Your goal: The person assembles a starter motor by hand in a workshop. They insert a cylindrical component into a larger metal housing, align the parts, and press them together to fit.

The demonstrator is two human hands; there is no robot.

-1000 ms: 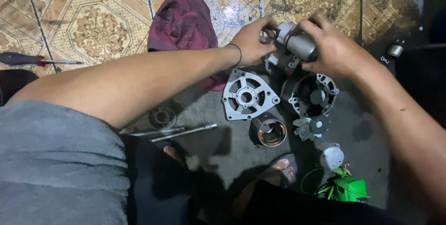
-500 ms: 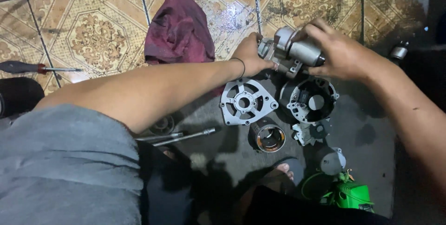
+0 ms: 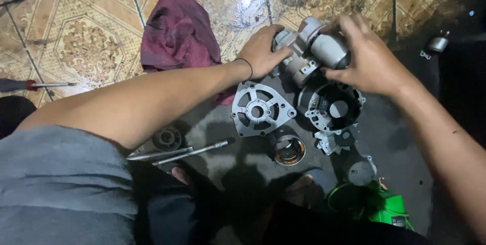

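Both my hands hold a grey metal starter motor just above the floor. My left hand grips its left end, a black band on the wrist. My right hand wraps over its cylindrical right end. Right below lie a silver spoked end cover and a dark round housing. A small ring-shaped part with a copper-coloured inside rests nearer to me.
A maroon rag lies on the patterned tiles. A red-handled screwdriver is at the far left. Two long bolts and a small pulley lie near my knee. A green object and a round cap sit lower right.
My view has shifted slightly, and both hands have kept hold of the motor while turning it a little; the parts on the floor stay put.
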